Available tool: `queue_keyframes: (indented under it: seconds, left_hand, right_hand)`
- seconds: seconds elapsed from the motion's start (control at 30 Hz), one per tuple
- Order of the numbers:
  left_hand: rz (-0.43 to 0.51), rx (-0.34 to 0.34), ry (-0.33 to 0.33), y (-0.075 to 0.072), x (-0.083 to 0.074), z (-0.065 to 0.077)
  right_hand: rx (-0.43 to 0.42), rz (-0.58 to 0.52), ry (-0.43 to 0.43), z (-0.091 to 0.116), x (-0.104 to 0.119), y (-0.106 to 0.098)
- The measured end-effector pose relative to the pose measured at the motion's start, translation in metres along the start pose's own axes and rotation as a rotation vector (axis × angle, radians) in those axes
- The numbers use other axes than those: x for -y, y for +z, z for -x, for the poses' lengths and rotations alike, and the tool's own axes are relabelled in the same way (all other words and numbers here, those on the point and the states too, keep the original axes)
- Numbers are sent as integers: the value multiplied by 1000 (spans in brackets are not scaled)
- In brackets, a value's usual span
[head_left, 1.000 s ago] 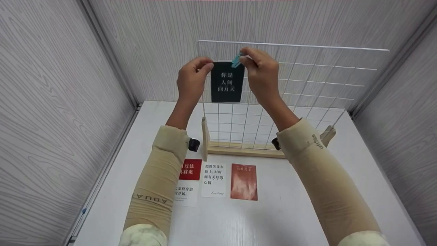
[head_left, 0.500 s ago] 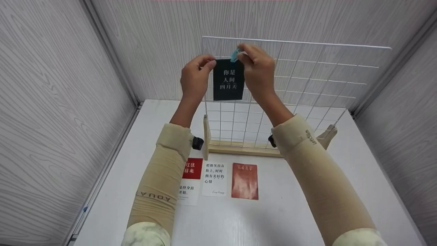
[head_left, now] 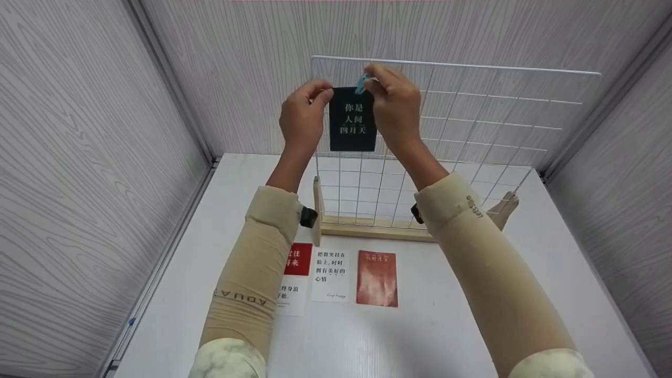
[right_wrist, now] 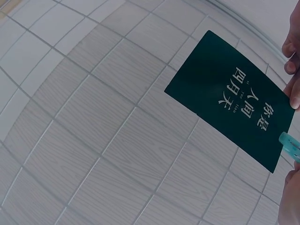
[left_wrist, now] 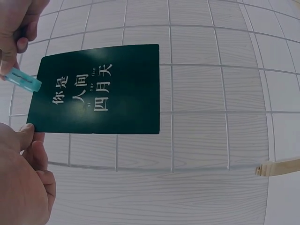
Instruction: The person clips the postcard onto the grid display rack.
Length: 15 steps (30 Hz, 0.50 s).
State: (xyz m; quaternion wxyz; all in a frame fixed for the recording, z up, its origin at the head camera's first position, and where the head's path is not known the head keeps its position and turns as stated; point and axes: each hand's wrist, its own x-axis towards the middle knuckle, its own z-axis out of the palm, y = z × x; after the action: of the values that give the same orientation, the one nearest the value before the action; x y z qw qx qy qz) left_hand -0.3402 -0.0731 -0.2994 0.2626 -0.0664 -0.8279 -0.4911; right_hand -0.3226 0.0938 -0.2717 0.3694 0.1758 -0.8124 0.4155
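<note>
- Fingers of the left hand (head_left: pixel 303 118) pinch the dark green card (head_left: pixel 353 119) by its upper left corner; those of the right hand (head_left: pixel 397 107) are clamped on the turquoise clip (left_wrist: pixel 23 80).
- From my remote seat I see the card hanging below and between both sets of fingers, in front of the wire grid (head_left: pixel 457 65); I cannot tell whether they touch.
- I judge the card light, thin and springy, likely slick given its sheen, and easily creased. I would hold it by a top corner, thumb flat, leaving the mid-edge free.
- I expect the clip to feel light and hard, best pinched at its tail.
- Card's long axis drops near upright from the fingers, lettering upright and facing me.
- Clip slants from the right fingers down to the card's top edge; its bite I cannot tell.
</note>
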Motion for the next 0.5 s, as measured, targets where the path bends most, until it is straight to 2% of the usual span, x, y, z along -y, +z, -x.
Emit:
queue_keyframes:
  seconds: [0.3,0.5]
  left_hand:
    - [-16,-14,2,3,1,1]
    - [8,-26,15,5,1,2]
  right_hand:
    - [18,31,14,-1,4,1]
    - [30,47,13,-1,6,0]
